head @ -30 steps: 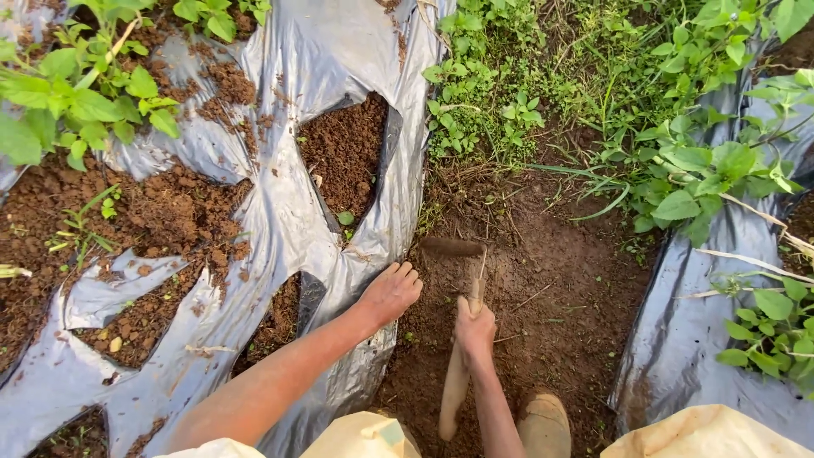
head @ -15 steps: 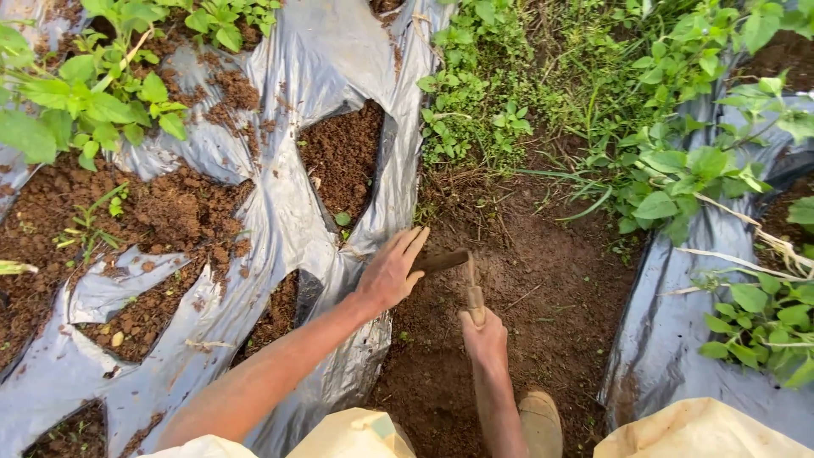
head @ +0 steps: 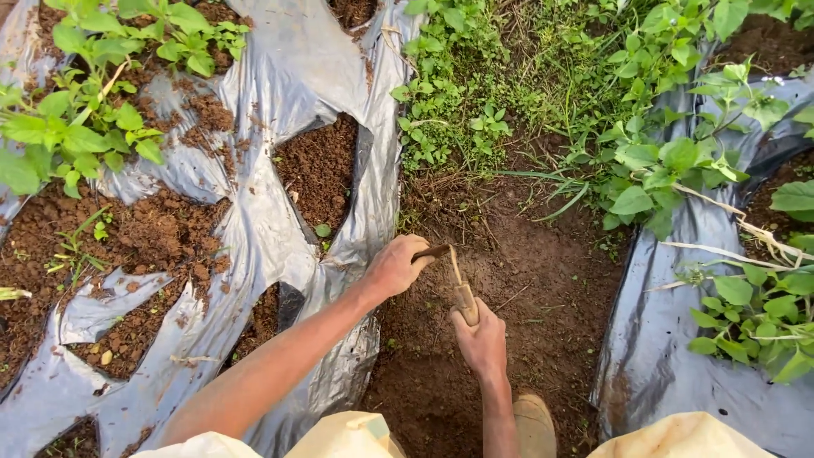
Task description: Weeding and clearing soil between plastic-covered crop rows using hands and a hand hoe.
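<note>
A small hand hoe (head: 458,284) with a pale wooden handle and a dark metal blade stands over bare brown soil (head: 517,280) in a furrow. My right hand (head: 482,337) is wrapped around the lower part of the handle. My left hand (head: 395,267) is closed over the blade end at the top, knuckles toward the silver plastic mulch sheet (head: 280,229). Both forearms reach in from the bottom of the view.
Torn mulch sheet covers the left bed, with holes showing soil and leafy green plants (head: 93,102). A second mulch sheet (head: 678,356) and plants lie right. Weeds and grass (head: 526,93) fill the furrow's far end. My boot toe (head: 534,420) rests below.
My left hand moved from resting flat on the soil to grasping the hoe's blade end. The hoe shifted up and forward, and my right hand stayed on the handle.
</note>
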